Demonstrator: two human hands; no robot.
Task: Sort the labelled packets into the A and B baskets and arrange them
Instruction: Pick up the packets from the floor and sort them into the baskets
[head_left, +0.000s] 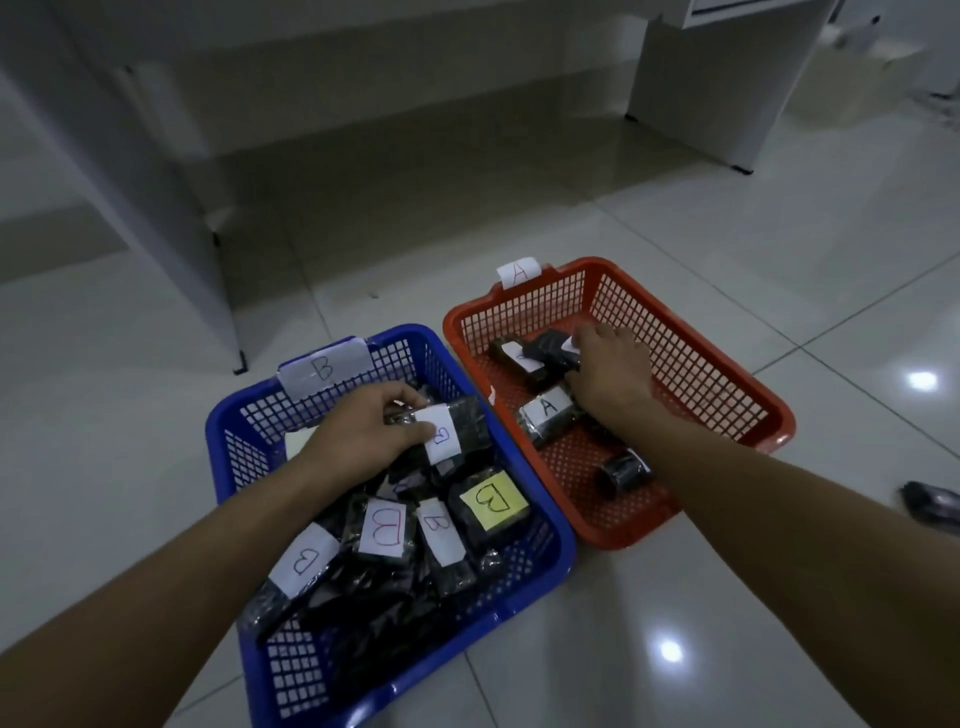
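Observation:
A blue basket (234, 447) tagged B stands on the floor at the left, holding several dark packets with B labels, one of them yellow (493, 500). My left hand (363, 431) grips a B-labelled dark packet (460, 428) over the far part of that basket. An orange basket (701, 374) tagged A stands to the right with three dark packets visible, one showing an A label (548, 410). My right hand (613, 369) reaches into it and holds a dark packet (550, 349) at the far end. A rolled packet (623, 470) lies near its front.
Both baskets sit side by side on a glossy white tiled floor (779, 597). White furniture legs (171, 218) stand behind at the left and at the right (701, 78). A dark object (930, 506) lies on the floor at the right edge.

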